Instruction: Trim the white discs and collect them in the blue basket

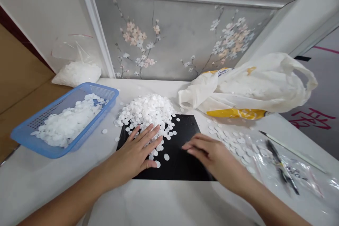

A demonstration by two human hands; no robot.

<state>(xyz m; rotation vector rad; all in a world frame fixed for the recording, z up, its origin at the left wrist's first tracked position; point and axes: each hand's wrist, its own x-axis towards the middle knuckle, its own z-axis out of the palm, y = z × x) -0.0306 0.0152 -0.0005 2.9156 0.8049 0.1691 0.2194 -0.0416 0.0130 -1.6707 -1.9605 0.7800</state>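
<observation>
A heap of small white discs lies on the table and spills over the back left of a flat black mat. My left hand rests with fingers spread on the near edge of the heap, loose discs around its fingers. Over the right part of the mat, my right hand has its thumb and fingertips drawn together in a pinch. Whatever may be between those fingertips is too small to make out. Just beyond the mat's right side lies a spread of white discs, near my right hand.
A blue basket with white discs stands at left, a filled clear bag behind it. A white plastic bag lies at back right. Clear zip bags, a black pen-like tool and a pale stick are at right.
</observation>
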